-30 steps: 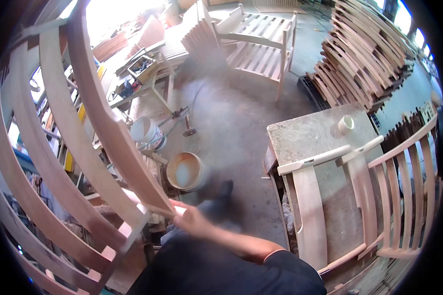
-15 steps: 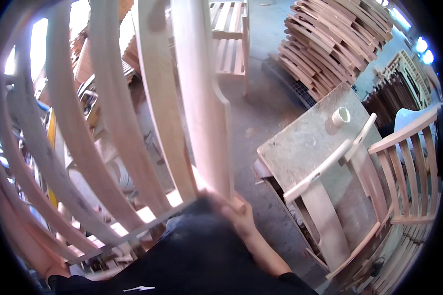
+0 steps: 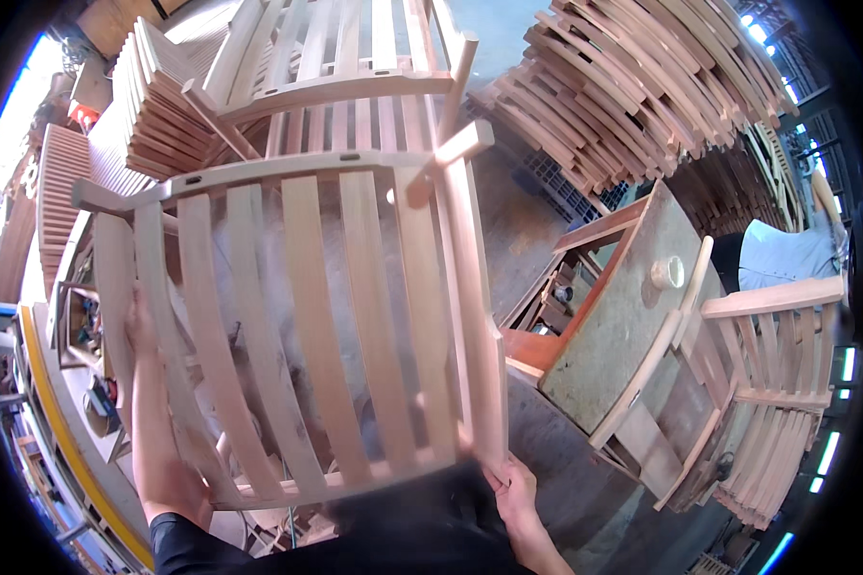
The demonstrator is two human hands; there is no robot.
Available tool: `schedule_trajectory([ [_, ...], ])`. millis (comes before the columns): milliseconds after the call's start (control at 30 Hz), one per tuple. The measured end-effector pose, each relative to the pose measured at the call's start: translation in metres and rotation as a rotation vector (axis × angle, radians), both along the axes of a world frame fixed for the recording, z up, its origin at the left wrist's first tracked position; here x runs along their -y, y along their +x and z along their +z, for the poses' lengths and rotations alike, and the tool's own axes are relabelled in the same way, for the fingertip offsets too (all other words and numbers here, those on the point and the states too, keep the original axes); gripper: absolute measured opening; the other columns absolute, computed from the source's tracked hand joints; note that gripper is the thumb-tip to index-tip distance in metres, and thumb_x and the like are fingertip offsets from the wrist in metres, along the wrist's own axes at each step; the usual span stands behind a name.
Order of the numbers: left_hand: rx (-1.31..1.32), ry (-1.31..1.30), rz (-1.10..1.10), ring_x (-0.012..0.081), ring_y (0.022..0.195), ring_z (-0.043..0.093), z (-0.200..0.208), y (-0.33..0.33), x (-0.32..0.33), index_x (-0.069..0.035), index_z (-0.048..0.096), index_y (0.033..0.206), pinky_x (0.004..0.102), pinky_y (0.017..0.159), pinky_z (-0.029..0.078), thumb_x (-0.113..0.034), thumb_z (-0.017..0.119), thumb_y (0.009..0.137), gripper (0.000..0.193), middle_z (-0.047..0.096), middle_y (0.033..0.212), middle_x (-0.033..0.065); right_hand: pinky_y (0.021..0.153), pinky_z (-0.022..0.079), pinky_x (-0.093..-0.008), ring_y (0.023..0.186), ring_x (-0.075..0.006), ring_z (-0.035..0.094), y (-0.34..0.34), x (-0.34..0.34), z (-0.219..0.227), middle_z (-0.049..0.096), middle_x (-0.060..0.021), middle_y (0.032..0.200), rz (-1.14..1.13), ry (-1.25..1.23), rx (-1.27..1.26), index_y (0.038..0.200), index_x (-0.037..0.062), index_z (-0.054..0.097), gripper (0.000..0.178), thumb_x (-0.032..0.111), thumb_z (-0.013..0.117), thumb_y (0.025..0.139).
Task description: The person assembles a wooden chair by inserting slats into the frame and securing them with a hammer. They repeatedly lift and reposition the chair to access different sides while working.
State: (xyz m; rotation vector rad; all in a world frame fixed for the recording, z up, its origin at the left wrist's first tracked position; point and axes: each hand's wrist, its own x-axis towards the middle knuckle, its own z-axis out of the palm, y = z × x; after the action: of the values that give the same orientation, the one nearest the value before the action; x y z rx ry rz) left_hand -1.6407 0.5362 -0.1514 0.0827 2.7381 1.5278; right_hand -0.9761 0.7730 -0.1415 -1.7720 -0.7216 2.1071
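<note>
Holding a slatted wooden frame point(image 3: 302, 316) up in front of the body, a worker stands amid timber in a workshop. The right hand point(image 3: 514, 487) is closed around the lower end of the frame's right post; the left hand point(image 3: 140, 321) lies against the outermost left slat (its fingers are partly hidden, so how tightly they grip cannot be told).

The frame's lower edge runs just before the dark-clad torso. Its upper rail reaches toward a second slatted piece point(image 3: 343, 91) beyond — whether the two touch cannot be told. At the upper right corner, a short stub juts out past the rail over the floor point(image 3: 523, 225).

Open room lies mainly to the right: a strip of bare floor separates the right post from the grey-topped surface point(image 3: 590, 359), narrowing toward its reddish side edge. Farther up, a tall stack of curved wooden parts point(image 3: 633, 96) borders that strip. On the left the room is tighter — a tool box point(image 3: 81, 321) and a long yellow edge point(image 3: 77, 446) sit near the left forearm.

A white pot point(image 3: 667, 273) stands on the surface, well apart from the frame.
</note>
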Motion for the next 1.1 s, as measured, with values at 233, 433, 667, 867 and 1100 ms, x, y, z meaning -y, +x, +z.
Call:
schedule_trajectory([
  [233,0.235,0.101,0.004,0.0306,0.141,0.043,-0.268,-0.064,-0.048,0.012,0.042,0.145,0.0353,0.117,0.032,-0.05,0.051,0.103,0.076,0.046,0.151,0.0242,0.098,0.055,-0.0426,0.118,-0.0336,0.063,-0.044,-0.04,-0.131,0.062,-0.0178,0.128,-0.422,-0.008,0.173,0.133,-0.0065,0.053,0.051,0.005,0.048,0.084],
  [433,0.386,0.092,0.163,0.0237,0.137,0.047,-0.415,-0.076,-0.112,0.0,0.046,0.148,0.034,0.113,0.035,-0.045,0.055,0.103,0.064,0.049,0.151,0.0098,0.1,0.053,-0.0396,0.118,-0.0309,0.062,-0.076,-0.095,-0.232,0.062,-0.015,0.126,-0.484,0.042,0.224,0.131,-0.0039,0.057,0.047,0.006,0.048,0.085],
  [667,0.784,0.357,0.226,0.0291,0.135,0.05,-0.496,-0.105,-0.174,0.005,0.045,0.147,0.0367,0.112,0.037,-0.051,0.061,0.098,0.076,0.051,0.149,0.0152,0.1,0.052,-0.038,0.122,-0.0273,0.058,-0.145,-0.15,-0.314,0.059,-0.0127,0.132,-0.423,0.082,0.231,0.131,-0.0021,0.058,0.05,0.009,0.05,0.084],
  [867,1.054,0.505,0.018,0.0291,0.138,0.046,-0.525,-0.111,-0.173,-0.004,0.046,0.149,0.0464,0.115,0.034,-0.054,0.064,0.094,0.076,0.046,0.153,0.0118,0.103,0.049,-0.0355,0.124,-0.0239,0.056,-0.182,-0.162,-0.35,0.058,-0.0114,0.133,-0.303,-0.009,0.165,0.137,0.0002,0.054,0.054,0.006,0.049,0.083],
  [1100,0.806,-0.025,0.028,0.0347,0.138,0.046,-0.526,-0.09,-0.148,0.008,0.044,0.145,0.0467,0.111,0.04,-0.05,0.073,0.088,0.086,0.045,0.153,0.0175,0.09,0.053,-0.0321,0.108,-0.0147,0.061,-0.151,-0.153,-0.373,0.06,-0.0049,0.124,-0.042,-0.079,0.091,0.147,0.0095,0.046,0.054,0.008,0.061,0.096],
])
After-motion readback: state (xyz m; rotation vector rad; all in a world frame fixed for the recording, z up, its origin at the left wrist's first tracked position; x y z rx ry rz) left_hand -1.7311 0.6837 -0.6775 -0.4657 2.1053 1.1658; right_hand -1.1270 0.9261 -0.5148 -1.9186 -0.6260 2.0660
